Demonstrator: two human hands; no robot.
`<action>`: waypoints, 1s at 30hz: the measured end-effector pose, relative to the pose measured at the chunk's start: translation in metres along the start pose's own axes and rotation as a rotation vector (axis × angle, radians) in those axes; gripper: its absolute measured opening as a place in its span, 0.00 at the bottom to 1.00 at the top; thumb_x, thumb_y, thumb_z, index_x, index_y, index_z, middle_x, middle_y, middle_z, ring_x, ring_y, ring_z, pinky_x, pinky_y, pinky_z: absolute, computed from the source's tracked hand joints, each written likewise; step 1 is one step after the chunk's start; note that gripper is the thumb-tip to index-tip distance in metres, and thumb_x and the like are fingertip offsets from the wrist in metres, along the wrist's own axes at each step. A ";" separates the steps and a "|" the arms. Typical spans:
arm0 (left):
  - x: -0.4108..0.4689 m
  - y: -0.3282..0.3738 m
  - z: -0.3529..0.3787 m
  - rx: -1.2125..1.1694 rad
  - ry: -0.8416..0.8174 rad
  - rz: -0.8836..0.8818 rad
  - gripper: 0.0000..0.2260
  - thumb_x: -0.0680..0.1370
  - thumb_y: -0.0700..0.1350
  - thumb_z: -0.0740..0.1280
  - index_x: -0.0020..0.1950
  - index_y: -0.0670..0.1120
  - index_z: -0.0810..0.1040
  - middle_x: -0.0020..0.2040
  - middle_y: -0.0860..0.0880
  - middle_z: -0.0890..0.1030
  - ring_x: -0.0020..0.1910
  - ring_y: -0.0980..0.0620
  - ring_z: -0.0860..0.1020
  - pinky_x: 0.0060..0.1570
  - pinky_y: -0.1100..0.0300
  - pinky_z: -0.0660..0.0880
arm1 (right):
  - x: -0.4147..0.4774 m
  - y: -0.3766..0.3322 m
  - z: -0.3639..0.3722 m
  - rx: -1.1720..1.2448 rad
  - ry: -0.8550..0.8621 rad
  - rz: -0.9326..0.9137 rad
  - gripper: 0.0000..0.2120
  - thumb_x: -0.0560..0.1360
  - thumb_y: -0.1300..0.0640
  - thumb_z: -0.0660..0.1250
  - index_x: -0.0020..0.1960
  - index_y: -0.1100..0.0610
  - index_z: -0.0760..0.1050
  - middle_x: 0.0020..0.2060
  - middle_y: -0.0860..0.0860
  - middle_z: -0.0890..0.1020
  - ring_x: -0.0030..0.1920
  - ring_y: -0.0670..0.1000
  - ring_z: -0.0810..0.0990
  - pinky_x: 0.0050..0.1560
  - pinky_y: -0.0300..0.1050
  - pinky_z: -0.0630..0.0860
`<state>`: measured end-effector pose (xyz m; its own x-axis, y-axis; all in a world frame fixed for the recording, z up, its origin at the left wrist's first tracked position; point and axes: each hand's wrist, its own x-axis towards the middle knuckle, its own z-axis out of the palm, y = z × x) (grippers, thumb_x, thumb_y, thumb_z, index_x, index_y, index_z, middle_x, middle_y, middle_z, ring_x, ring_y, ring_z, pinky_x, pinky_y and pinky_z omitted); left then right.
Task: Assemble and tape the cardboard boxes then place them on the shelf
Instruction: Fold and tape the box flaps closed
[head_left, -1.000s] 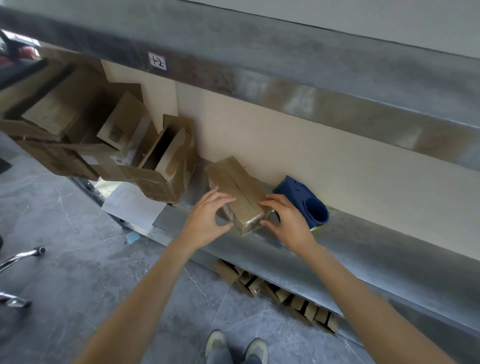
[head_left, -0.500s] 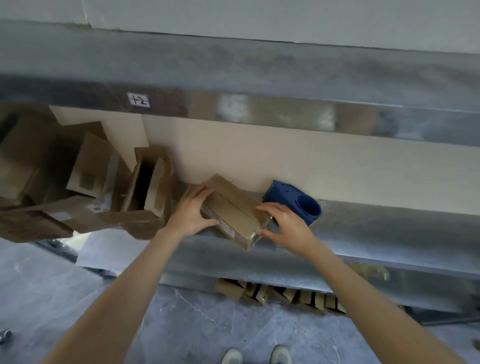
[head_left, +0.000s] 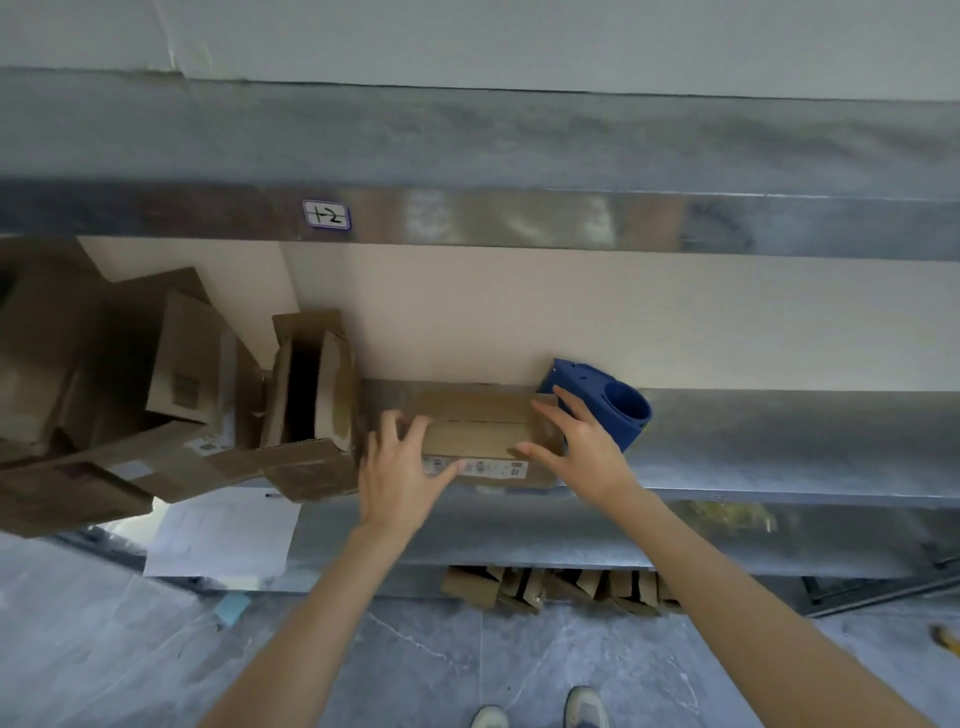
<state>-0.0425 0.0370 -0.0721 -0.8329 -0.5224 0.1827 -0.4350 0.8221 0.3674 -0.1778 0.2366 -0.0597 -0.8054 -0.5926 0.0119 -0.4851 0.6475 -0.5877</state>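
At frame centre, the left hand (head_left: 400, 478) and right hand (head_left: 587, 452) grasp opposite ends of the closed cardboard box (head_left: 478, 423) on the shelf (head_left: 779, 447).

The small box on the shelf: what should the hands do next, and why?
Probably let go and draw both hands back: the small box lies flat on the shelf, flaps closed, gripped at its ends by the left hand and right hand, beside the blue object.
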 end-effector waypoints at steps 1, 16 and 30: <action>-0.002 0.001 0.001 -0.008 0.014 -0.003 0.30 0.70 0.65 0.72 0.66 0.50 0.74 0.64 0.47 0.68 0.57 0.45 0.73 0.49 0.54 0.76 | 0.000 0.000 0.002 0.000 -0.027 0.012 0.36 0.72 0.35 0.68 0.75 0.46 0.65 0.78 0.46 0.57 0.73 0.48 0.64 0.65 0.53 0.73; 0.016 -0.016 0.018 -0.583 -0.033 -0.003 0.33 0.69 0.52 0.79 0.70 0.50 0.70 0.75 0.54 0.60 0.72 0.58 0.62 0.70 0.59 0.62 | 0.022 0.009 0.015 0.183 -0.049 0.001 0.37 0.70 0.50 0.77 0.75 0.48 0.65 0.79 0.50 0.54 0.78 0.48 0.53 0.69 0.36 0.55; 0.028 -0.016 0.030 -0.725 -0.020 -0.068 0.37 0.67 0.53 0.80 0.72 0.52 0.68 0.79 0.58 0.57 0.76 0.62 0.57 0.69 0.65 0.57 | 0.027 0.009 0.030 0.307 0.025 -0.078 0.44 0.67 0.44 0.78 0.77 0.50 0.61 0.76 0.41 0.59 0.73 0.33 0.54 0.65 0.21 0.53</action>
<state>-0.0693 0.0156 -0.0998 -0.8209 -0.5574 0.1240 -0.1557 0.4274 0.8906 -0.1943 0.2121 -0.0888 -0.7796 -0.6205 0.0842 -0.4233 0.4231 -0.8011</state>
